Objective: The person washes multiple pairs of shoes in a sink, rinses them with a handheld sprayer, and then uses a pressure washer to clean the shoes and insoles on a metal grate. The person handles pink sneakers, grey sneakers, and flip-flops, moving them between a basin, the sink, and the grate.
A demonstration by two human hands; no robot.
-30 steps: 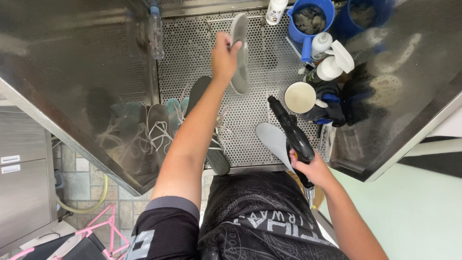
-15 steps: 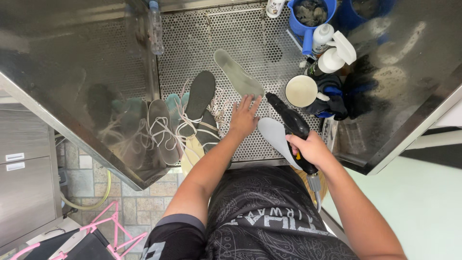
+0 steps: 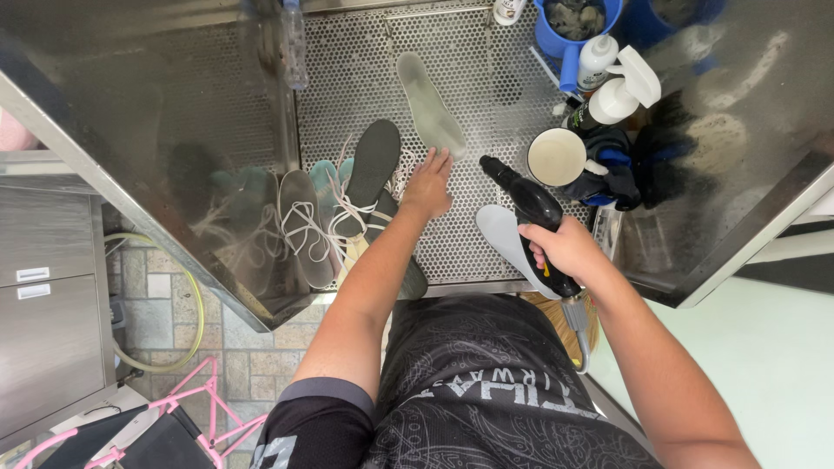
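A grey insole (image 3: 428,104) lies flat on the perforated steel tray (image 3: 486,87). My left hand (image 3: 427,184) rests just below it, fingers spread, fingertips touching its near end. My right hand (image 3: 565,247) grips a black spray gun (image 3: 532,217) with its nozzle pointing up and left toward the insole; a hose hangs from its base. A second, paler insole (image 3: 506,236) lies under the gun. Shoes with white laces (image 3: 365,187) lean at the left of the tray.
At the back right stand a blue jug (image 3: 573,26), white spray bottles (image 3: 612,95), a round white cup (image 3: 556,156) and dark cloths. Steel side walls (image 3: 156,113) slope around the tray. A yellow hose and a pink frame are on the tiled floor at left.
My left hand put the grey insole down on the tray and let go, then drew back to its near end. The spray gun moved up slightly toward the insole.
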